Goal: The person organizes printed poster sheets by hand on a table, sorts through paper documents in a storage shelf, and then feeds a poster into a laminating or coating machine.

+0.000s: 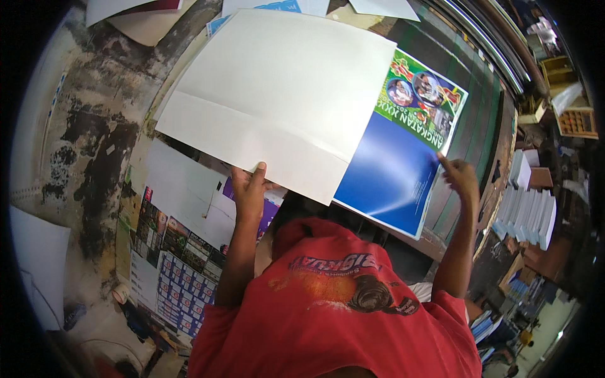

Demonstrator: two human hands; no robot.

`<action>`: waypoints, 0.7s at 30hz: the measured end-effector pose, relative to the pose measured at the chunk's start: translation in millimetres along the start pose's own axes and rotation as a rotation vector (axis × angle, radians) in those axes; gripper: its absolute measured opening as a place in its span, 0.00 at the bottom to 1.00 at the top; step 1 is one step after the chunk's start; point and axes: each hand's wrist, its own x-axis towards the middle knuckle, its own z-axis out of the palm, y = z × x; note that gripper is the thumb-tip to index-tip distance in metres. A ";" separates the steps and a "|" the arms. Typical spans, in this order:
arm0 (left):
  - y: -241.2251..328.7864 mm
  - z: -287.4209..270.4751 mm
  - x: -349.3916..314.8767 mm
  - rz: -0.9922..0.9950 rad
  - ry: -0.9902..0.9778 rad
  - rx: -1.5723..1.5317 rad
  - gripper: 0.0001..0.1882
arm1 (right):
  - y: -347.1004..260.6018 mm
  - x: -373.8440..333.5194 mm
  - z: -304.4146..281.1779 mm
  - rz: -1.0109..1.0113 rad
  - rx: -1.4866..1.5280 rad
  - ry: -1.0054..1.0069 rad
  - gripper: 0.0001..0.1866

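Note:
A large white sheet of card with a crease across its lower part spreads over the table. My left hand pinches its near edge, thumb on top and the other fingers underneath. Partly covered by its right side lies a glossy printed sheet, blue in the near half and green with round photos in the far half. My right hand is at the right edge of this print, index finger stretched out onto it and the others loosely bent.
Dark green slatted table surface shows at the right, with metal rollers beyond. Printed sheets hang or lie at the near left. White stacks of paper stand at the far right. More loose papers lie at the back.

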 end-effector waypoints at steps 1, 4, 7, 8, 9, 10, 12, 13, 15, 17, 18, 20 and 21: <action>1.2 1.0 0.2 -0.005 -0.002 0.015 0.28 | -9.9 2.4 -13.0 -0.184 -0.156 0.252 0.36; -10.2 -10.5 -1.7 0.053 0.011 0.024 0.29 | -81.1 42.9 -23.4 -0.445 0.178 0.194 0.25; -2.8 -1.2 -0.9 0.046 -0.014 -0.002 0.30 | -143.8 128.2 -5.8 -0.826 0.366 0.201 0.22; 3.3 0.4 -2.2 0.021 -0.008 0.034 0.29 | -165.6 153.5 5.5 -0.807 0.265 0.238 0.22; 4.2 1.8 -1.7 -0.003 -0.010 0.046 0.29 | -175.9 181.5 15.7 -0.814 0.185 0.246 0.23; 0.3 0.0 0.4 -0.011 -0.015 0.070 0.27 | -180.3 207.6 28.3 -0.816 0.104 0.249 0.25; -27.6 -14.2 12.1 0.038 -0.030 0.093 0.27 | -180.1 244.4 50.8 -0.765 0.182 0.126 0.27; -17.5 -8.2 9.9 0.008 -0.012 0.086 0.27 | -189.0 244.0 54.8 -0.723 0.112 0.037 0.28; 6.5 2.6 -2.7 -0.049 0.026 0.075 0.26 | -202.0 225.6 47.2 -0.686 0.155 -0.106 0.28; 14.5 1.5 -1.8 -0.053 -0.008 0.075 0.26 | -204.6 228.3 52.5 -0.710 0.254 -0.199 0.26; 19.2 2.7 0.2 -0.052 -0.034 0.077 0.26 | -203.4 230.5 50.9 -0.712 0.265 -0.200 0.26; 26.8 7.2 1.2 0.016 -0.058 0.102 0.23 | -200.1 233.9 49.7 -0.716 0.287 -0.202 0.25; 27.9 9.1 3.6 0.045 -0.078 0.115 0.22 | -193.0 237.5 53.2 -0.731 0.333 -0.130 0.21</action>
